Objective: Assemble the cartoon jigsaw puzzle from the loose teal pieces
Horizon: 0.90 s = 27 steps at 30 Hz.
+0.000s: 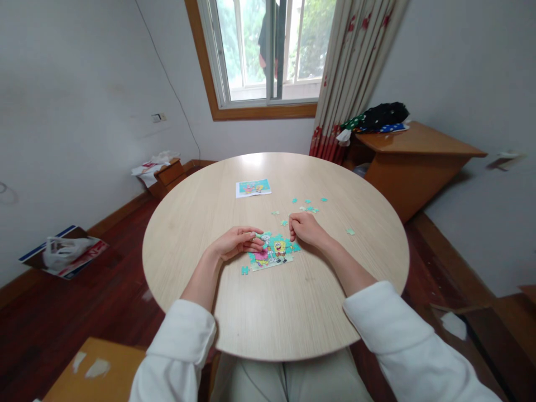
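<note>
A partly joined cartoon jigsaw puzzle (280, 251) lies on the round table, with a yellow figure and a pink one showing. My left hand (238, 243) rests at its left side, fingers loosely stretched over the upper left part and hiding some of it. Just above the puzzle's upper right edge, my right hand (307, 228) is closed, thumb and fingers together; whatever they may hold is hidden. A loose blue-green puzzle piece (245, 271) sits by the lower left corner. Beyond my right hand several loose pieces (310, 209) are scattered, and one pale green piece (350, 231) lies to its right.
A reference picture card (253, 188) lies farther back on the pale round table (276, 324). Behind stand a window and a long curtain (352, 67). A wooden desk (419, 139) with cloths is at the right. A person (263, 44) is partly visible outside the window.
</note>
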Available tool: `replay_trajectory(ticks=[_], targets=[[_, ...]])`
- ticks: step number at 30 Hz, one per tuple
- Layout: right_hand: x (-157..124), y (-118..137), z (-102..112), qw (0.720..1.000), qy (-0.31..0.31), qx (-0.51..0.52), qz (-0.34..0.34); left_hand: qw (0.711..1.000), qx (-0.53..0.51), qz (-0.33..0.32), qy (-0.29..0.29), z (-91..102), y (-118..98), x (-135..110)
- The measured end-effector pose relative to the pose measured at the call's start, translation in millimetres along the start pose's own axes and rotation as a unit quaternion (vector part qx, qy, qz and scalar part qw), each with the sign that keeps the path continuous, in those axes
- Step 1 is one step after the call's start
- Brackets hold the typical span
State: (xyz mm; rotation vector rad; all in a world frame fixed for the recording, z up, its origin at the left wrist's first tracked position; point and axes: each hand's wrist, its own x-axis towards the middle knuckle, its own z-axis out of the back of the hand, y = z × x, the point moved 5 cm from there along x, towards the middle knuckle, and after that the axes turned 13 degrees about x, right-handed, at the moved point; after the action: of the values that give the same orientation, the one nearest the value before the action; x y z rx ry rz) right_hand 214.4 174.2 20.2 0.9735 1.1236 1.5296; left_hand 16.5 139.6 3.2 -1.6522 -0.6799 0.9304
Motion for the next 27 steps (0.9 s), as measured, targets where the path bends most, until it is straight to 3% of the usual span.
replay_trajectory(ticks=[9,15,27], targets=[[3,0,15,0.995,-0.092,0.030,0.040,0.999,-0.005,-0.014,-0.028,-0.5,-4,-2],[6,-3,17,0.992,-0.113,-0.006,0.052,0.998,-0.018,-0.032,-0.045,0.7,-5,-1],[11,-11,9,0.994,-0.073,-0.033,0.075,0.967,-0.047,-0.092,-0.233,26.1,-12,1]])
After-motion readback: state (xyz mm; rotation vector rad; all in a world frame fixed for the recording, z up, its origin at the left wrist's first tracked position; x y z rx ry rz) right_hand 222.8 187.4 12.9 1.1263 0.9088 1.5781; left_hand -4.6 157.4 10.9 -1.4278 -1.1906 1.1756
